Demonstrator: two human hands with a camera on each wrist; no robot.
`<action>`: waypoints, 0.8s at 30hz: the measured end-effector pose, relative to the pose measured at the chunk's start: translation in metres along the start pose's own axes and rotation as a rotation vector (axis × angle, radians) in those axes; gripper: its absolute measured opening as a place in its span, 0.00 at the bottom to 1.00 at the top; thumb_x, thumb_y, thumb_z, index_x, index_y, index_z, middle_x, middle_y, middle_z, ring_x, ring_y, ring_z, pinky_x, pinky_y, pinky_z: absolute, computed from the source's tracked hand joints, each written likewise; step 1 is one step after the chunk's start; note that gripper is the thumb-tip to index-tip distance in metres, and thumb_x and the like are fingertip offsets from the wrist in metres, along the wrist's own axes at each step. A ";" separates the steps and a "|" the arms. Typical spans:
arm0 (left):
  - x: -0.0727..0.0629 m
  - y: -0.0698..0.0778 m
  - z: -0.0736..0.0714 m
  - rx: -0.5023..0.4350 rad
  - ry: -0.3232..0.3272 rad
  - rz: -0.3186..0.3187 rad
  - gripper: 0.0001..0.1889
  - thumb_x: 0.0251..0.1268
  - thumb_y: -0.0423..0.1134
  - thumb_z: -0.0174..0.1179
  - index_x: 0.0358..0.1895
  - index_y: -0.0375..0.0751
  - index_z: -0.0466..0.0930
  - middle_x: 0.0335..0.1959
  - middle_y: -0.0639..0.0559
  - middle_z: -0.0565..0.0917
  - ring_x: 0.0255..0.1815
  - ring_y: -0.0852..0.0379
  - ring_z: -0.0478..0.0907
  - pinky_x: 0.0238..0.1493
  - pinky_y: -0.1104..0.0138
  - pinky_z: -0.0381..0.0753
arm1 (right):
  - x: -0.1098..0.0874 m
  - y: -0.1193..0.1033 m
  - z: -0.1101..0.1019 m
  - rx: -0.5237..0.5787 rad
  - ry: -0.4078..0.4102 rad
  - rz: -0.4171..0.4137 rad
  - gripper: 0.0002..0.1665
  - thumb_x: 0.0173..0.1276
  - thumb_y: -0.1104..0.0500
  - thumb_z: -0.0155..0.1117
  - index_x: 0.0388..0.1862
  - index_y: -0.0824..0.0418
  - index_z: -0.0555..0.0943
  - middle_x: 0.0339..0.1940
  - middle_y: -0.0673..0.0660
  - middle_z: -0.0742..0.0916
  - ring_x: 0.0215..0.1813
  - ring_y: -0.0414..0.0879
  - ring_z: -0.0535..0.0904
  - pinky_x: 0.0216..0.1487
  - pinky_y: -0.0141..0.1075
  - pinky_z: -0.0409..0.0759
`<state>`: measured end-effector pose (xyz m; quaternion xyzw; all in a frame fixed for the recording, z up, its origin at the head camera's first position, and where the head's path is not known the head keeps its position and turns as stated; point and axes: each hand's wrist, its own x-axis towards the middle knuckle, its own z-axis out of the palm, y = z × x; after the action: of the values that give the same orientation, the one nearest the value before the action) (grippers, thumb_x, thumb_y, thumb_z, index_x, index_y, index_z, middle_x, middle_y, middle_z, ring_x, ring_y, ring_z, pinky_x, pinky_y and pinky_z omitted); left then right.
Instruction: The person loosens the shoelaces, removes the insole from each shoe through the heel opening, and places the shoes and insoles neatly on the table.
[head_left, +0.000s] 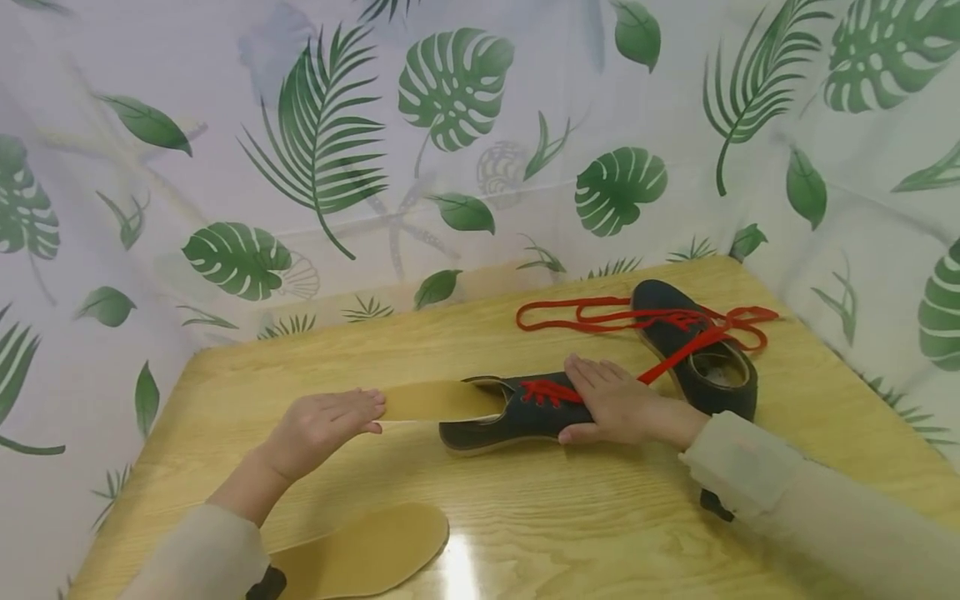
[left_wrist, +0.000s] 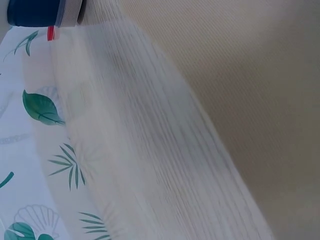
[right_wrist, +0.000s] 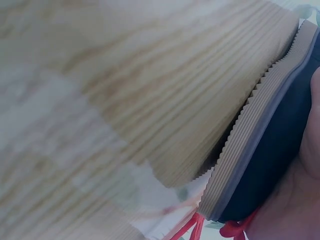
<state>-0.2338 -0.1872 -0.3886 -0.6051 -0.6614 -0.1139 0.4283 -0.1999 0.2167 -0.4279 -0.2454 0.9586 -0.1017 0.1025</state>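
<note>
My left hand (head_left: 327, 429) pinches the outer end of a tan insole (head_left: 435, 401), fingers on top. The insole's other end reaches into the opening of a dark navy shoe (head_left: 517, 423) with red laces. Across the toe of that shoe lies my right hand (head_left: 618, 402), gripping it, thumb on the near side. From the right wrist, the ribbed sole edge and dark upper of the shoe (right_wrist: 272, 170) show beside part of the hand (right_wrist: 285, 205). Tan insole material (left_wrist: 240, 75) fills the right of the left wrist view; which insole it is I cannot tell.
A second navy shoe (head_left: 660, 321) stands at the back right, its long red laces (head_left: 573, 315) trailing on the wooden table (head_left: 570, 517). Another tan insole (head_left: 367, 550) lies near the front left. A leaf-patterned cloth (head_left: 465, 208) hangs behind the table.
</note>
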 end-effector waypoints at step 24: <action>-0.027 0.004 -0.042 0.052 -0.039 -0.064 0.18 0.70 0.44 0.51 0.42 0.30 0.82 0.49 0.48 0.83 0.55 0.61 0.77 0.46 0.69 0.82 | -0.008 0.008 -0.013 0.064 -0.030 -0.061 0.59 0.60 0.28 0.53 0.73 0.70 0.52 0.71 0.70 0.62 0.72 0.66 0.56 0.72 0.59 0.54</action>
<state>-0.2146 -0.2329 -0.3837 -0.5742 -0.6915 -0.0985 0.4272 -0.1999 0.2296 -0.4164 -0.2725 0.9453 -0.1315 0.1217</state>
